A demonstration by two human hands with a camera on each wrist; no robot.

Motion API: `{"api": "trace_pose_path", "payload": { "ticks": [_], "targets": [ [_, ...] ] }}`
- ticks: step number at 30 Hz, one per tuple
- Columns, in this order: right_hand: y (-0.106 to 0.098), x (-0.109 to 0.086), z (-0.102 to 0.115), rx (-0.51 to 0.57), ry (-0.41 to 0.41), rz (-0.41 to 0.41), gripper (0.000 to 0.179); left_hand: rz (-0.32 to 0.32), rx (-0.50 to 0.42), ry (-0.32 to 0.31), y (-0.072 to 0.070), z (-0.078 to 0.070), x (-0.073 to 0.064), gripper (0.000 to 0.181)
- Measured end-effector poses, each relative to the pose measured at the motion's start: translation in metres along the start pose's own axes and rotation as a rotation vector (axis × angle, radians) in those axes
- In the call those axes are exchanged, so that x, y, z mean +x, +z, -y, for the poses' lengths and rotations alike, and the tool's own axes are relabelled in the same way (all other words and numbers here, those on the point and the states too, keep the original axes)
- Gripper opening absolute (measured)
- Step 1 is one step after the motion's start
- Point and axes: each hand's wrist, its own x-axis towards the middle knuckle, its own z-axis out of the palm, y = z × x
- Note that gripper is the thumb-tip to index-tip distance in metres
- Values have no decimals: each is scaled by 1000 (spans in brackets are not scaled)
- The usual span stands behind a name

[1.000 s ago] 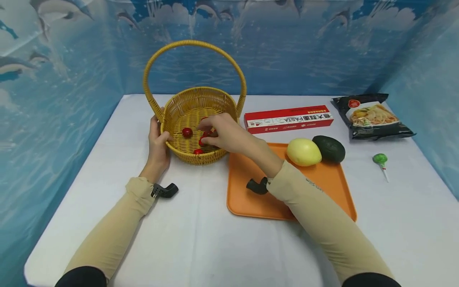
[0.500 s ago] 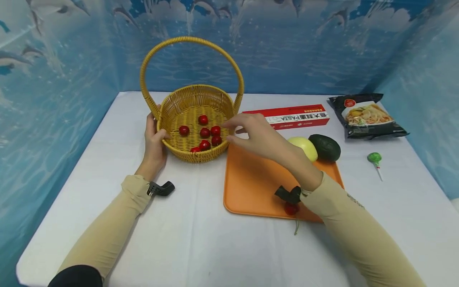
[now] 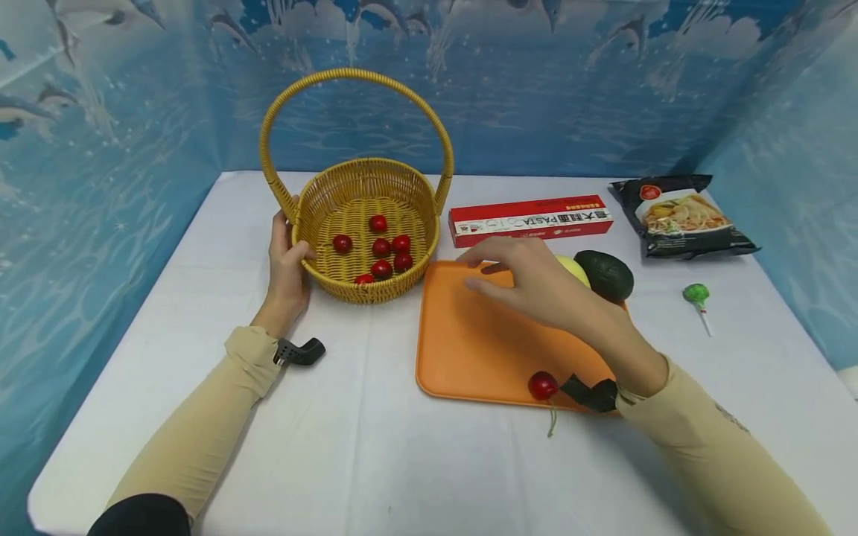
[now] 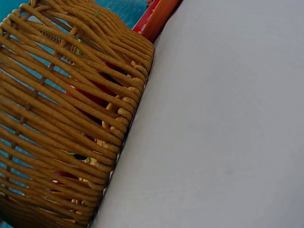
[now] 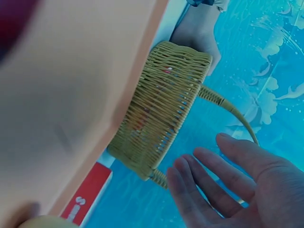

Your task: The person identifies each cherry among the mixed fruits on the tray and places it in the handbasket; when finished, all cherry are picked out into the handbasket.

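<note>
My left hand [image 3: 288, 264] grips the left side of a yellow wicker basket [image 3: 372, 294], with its thumb over the rim and its fingers against the outside. Several red cherries [image 3: 380, 269] lie on the basket floor. My right hand [image 3: 536, 279] hovers over an orange tray [image 3: 469, 357], fingers spread and holding nothing; the right wrist view also shows bare, parted fingers [image 5: 228, 171]. One cherry [image 3: 543, 385] with a stem rests near the tray's front edge. Behind my right hand, a yellow lemon-like fruit [image 3: 573, 272] is partly hidden beside a dark green avocado [image 3: 605, 276].
A red pasta box [image 3: 529, 221] lies behind the tray. At the back right is a black noodle packet [image 3: 684, 217], with a green lollipop [image 3: 697, 295] in front of it. The basket's tall handle [image 3: 355, 73] arches above it. A dolphin-print curtain [image 3: 523, 112] hangs behind the table.
My right hand has come out of the basket and moved right and toward me, over the tray, uncovering the cherries. My left hand keeps its grip on the basket.
</note>
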Motion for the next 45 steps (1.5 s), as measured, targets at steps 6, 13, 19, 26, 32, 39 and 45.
{"api": "trace_pose_path", "payload": {
  "ticks": [6,13,19,26,32,39,45],
  "targets": [
    [1,-19,-8,-13,17,33,33,4,1,-11,1,1,1,91],
    [3,-37,-17,-20,-16,7,28,-4,-4,-15,1,0,-1,92],
    [8,-51,-27,34,7,11,29,-1,5,-8,1,-1,0,92],
    [6,-70,-39,102,61,18,33,13,9,-22,1,1,0,92],
    [6,-81,-54,194,61,114,32,8,20,-18,-1,3,0,91],
    [1,-89,-63,269,32,393,34,-1,31,-30,-3,3,-2,91],
    [-3,-95,-69,327,17,456,40,2,33,-25,-1,4,-2,92]
  ]
}}
